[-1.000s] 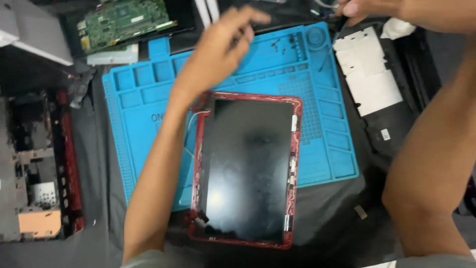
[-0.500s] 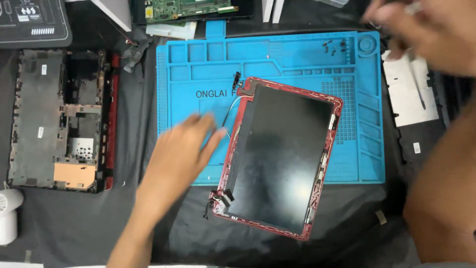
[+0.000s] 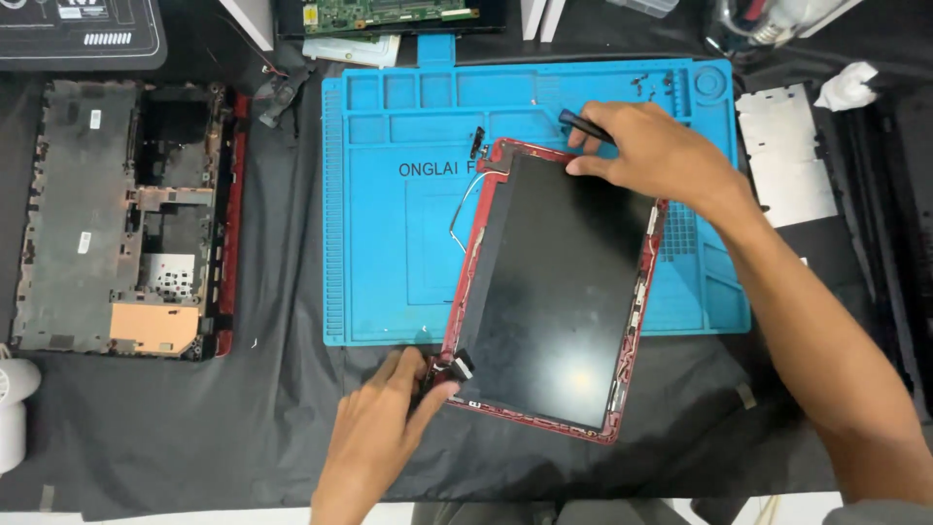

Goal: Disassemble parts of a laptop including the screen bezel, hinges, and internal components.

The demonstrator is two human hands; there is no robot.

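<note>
From above the hands, the red-framed laptop screen panel (image 3: 559, 292) lies face up and tilted, its far half on the blue silicone work mat (image 3: 389, 243), its near corner hanging off onto the black cloth (image 3: 243, 428) that covers the bench. The left hand (image 3: 384, 428) sits at the panel's near left corner, fingers drawn together and pinching the small hinge and cable end there. The right hand (image 3: 656, 156) rests on the far right corner of the panel, fingers curled around a slim black pry tool (image 3: 583, 123) whose tip points left, just beyond the frame's far edge. A thin white cable (image 3: 465, 209) loops out from the panel's left side across the mat.

Left of the mat, well apart from the hands, lies the gutted laptop base (image 3: 126, 224), grey inside with a red rim. At the far edge, a green circuit board (image 3: 389, 12) sits just past the mat. To the right, a silvery metal plate (image 3: 787, 156) lies beside the mat, with a crumpled white tissue (image 3: 846, 86) further off.
</note>
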